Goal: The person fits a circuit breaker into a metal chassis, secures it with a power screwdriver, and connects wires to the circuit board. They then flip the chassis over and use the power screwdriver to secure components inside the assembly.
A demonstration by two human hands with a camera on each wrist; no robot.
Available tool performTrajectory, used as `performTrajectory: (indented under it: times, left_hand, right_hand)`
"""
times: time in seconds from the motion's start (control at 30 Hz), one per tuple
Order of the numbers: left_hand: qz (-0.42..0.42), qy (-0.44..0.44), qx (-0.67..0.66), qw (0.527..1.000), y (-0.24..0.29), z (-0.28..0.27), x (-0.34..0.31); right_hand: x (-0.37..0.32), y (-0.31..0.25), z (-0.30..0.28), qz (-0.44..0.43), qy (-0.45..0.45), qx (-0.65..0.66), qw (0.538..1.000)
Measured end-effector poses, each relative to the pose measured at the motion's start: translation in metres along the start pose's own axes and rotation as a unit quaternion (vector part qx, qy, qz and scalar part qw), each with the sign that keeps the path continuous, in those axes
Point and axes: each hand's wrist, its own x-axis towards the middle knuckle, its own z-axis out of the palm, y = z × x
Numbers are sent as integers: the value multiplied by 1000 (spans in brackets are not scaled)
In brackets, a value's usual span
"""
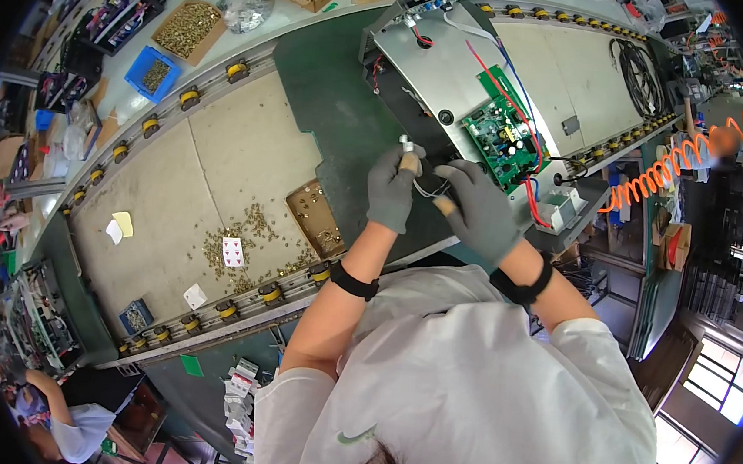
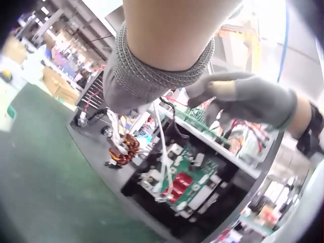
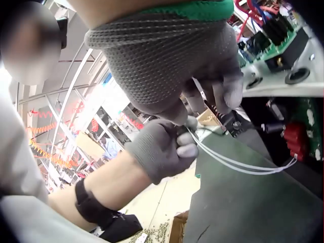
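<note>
In the head view my gloved left hand (image 1: 390, 190) grips a small white connector (image 1: 407, 144) between thumb and fingers. My gloved right hand (image 1: 482, 213) is just beside it, thumb and fingertips pinching the white wires (image 1: 427, 189). Both hands are over the near edge of an opened metal device chassis (image 1: 441, 72). In the right wrist view two white wires (image 3: 238, 166) run from the fingertips down to a red component (image 3: 295, 140) inside. The left wrist view shows the inner green board (image 2: 202, 169) and a copper-wound coil (image 2: 126, 148) below the hands.
A large green circuit board (image 1: 505, 142) lies on the chassis top, near a transformer (image 1: 558, 208). A dark green mat (image 1: 331, 80) is underneath. To the left, loose screws (image 1: 250, 227) and a cardboard box (image 1: 316, 219) lie on the bench. An orange coiled hose (image 1: 682, 160) hangs at right.
</note>
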Motion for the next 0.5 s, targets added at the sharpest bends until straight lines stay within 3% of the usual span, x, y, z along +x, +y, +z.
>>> performTrajectory:
  times: [0.03, 0.07, 0.13, 0.17, 0.27, 0.33, 0.4, 0.43, 0.47, 0.5]
  left_hand:
    - [9, -27, 126, 992, -1, -2, 3]
    - [4, -25, 126, 992, -9, -3, 5]
    - [11, -152, 321, 935, -27, -4, 12]
    - [-51, -192, 374, 906, -15, 2, 12]
    - [17, -227, 439, 869, -22, 23, 11]
    - [16, -225, 441, 869, -21, 36, 11]
    - [100, -201, 394, 891, -23, 44, 14]
    - [100, -204, 392, 891, -30, 44, 15]
    - [167, -187, 361, 898, -37, 42, 16]
    - [232, -169, 328, 900, -45, 42, 17]
  right_hand:
    - [-5, 2, -9, -35, 30, -18, 999]
    - [-11, 0, -22, -33, 25, -16, 999]
    - [-17, -5, -50, -27, 48, -157, 986]
    - [-19, -3, -59, -28, 46, -155, 986]
    - [-25, 8, -73, 3, 111, -242, 964]
    - [-26, 19, -73, 5, 154, -264, 952]
    - [-30, 23, -71, 16, 155, -268, 951]
    - [-31, 23, -70, 77, 126, -203, 968]
    - [-33, 24, -70, 138, 97, -137, 976]
    - [-34, 26, -71, 140, 98, -138, 975]
